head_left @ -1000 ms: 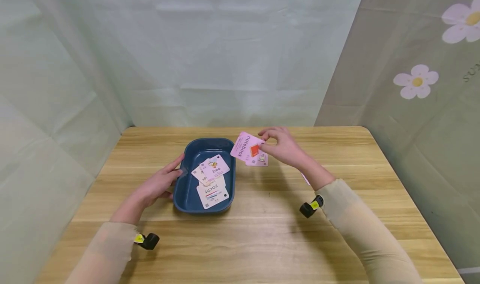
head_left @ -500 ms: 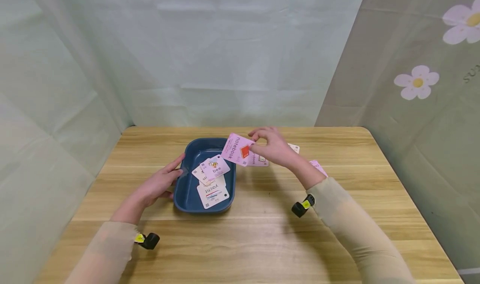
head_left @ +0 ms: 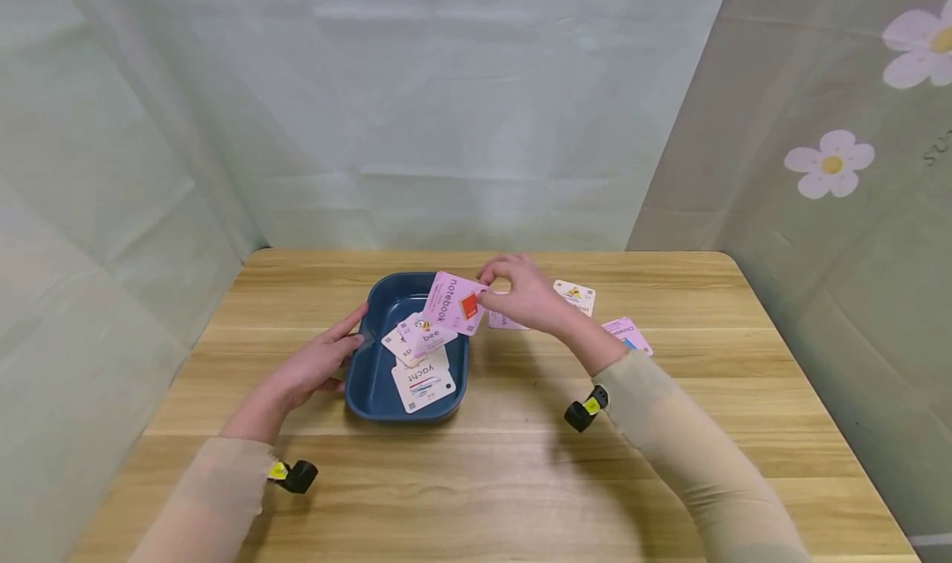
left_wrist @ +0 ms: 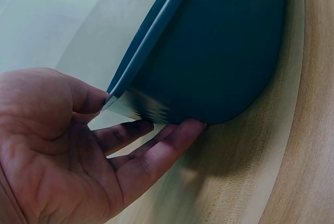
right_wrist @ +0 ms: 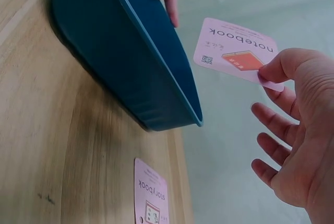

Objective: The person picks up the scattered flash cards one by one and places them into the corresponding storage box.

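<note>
A pink flashcard printed "notebook" (head_left: 449, 300) is pinched at one corner between the thumb and index finger of my right hand (head_left: 524, 294). It overlaps the right rim of the blue plastic bin (head_left: 375, 385) in the head view and tilts above that rim in the right wrist view. Inside the bin lie several cards, among them a "bee" card (head_left: 430, 336) and a "yacht" card (head_left: 427, 388). My left hand (head_left: 318, 363) grips the bin's left side. In the left wrist view its thumb (left_wrist: 91, 96) is at the rim, fingers against the outer wall lower down.
A pink "storybook" card (right_wrist: 151, 195) lies on the wooden table (head_left: 506, 480) right of the bin. Farther right are a white card with a yellow picture (head_left: 576, 294) and another pink card (head_left: 630, 336). Pale cloth walls (head_left: 461, 133) stand behind and beside the table.
My right hand has moved left with the notebook card, from beside the bin to over its right part. The cards behind my right arm have come into view. My left hand stays put.
</note>
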A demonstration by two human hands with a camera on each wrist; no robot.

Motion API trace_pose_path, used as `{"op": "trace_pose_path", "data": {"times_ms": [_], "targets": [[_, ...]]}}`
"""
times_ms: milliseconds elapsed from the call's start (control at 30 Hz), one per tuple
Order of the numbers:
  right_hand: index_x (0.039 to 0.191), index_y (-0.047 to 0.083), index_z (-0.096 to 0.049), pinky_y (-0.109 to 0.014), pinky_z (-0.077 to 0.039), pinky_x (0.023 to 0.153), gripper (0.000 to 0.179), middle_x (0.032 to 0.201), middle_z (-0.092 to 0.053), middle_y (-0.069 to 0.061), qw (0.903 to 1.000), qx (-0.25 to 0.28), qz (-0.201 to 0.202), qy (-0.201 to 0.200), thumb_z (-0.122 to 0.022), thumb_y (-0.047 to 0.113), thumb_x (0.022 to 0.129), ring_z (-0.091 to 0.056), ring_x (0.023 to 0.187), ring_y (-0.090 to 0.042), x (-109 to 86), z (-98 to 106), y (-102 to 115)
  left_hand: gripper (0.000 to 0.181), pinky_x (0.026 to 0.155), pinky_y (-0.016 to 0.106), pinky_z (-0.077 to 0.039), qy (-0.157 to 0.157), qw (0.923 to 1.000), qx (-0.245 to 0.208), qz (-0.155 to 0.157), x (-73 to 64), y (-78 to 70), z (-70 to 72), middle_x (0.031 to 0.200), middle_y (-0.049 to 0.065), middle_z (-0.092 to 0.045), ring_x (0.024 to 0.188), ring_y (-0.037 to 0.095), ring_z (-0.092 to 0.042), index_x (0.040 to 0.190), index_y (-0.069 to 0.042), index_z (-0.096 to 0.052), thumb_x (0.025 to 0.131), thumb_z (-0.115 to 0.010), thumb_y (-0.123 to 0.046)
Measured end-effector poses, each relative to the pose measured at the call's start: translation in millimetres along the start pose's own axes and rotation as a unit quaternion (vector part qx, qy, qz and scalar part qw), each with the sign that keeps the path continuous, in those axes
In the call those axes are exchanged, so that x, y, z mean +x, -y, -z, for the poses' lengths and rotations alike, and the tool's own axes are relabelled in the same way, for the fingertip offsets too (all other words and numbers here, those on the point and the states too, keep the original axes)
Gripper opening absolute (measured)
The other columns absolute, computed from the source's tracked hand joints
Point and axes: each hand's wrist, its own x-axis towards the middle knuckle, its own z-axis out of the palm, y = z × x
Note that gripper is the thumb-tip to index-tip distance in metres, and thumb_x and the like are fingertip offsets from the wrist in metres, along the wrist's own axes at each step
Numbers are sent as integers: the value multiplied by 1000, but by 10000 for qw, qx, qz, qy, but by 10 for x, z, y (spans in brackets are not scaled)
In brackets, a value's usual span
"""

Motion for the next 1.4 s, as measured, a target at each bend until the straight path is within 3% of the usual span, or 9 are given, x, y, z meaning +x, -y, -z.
{"op": "trace_pose_path", "data": {"times_ms": [533,867,1200,1400], "targets": [[90,21,-68,-43,-42,96,10,125,-60,5,9996,-189,118,164,-73,30,90,-39,120,-20,73,-149,106,62,73,42,-57,118,9999,-88,-59,-18,-28,-13,165,28,-15,124,44,-50,163,-45,-5,112,-35,-26],[90,22,-68,-41,-42,92,10,122,-61,4,9971,-599,304,344,-72,31,90,-40,117,-20,100,-233,165,62,75,43,-57,137,9998,-105,-118,-23,-23,-10,164,28,-18,125,44,-50,163,-45,-5,112,-35,-27],[92,21,-70,-42,-41,100,11,128,-63,0,9898,-1194,403,669,-73,31,88,-42,124,-22,137,-303,247,62,73,42,-57,143,9997,-121,-141,-25,-24,-8,164,28,-19,124,43,-51,163,-45,-5,112,-36,-27],[92,22,-71,-37,-43,94,13,127,-64,1,9792,-1672,558,1006,-72,33,88,-44,118,-21,174,-352,329,62,75,43,-57,148,9997,-113,-143,-25,-21,-7,164,28,-19,124,44,-51,163,-45,-5,112,-36,-27]]}}
